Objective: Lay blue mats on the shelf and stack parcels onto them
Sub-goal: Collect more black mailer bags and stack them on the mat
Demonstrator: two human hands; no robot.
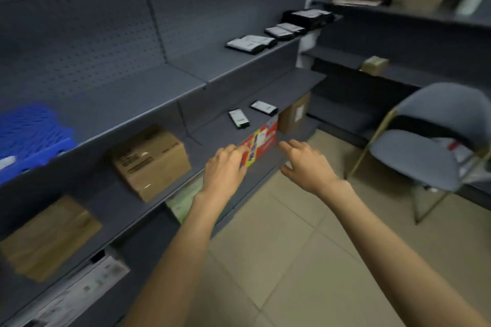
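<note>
head cam | faces forward-down | close above shelf (148, 114) front, hands near

Both hands (225, 167) (305, 164) empty, spread, near red box (261, 141).

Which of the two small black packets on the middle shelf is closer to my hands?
The left black packet, lying lengthwise nearer the left hand; the other packet sits farther back right.
</note>
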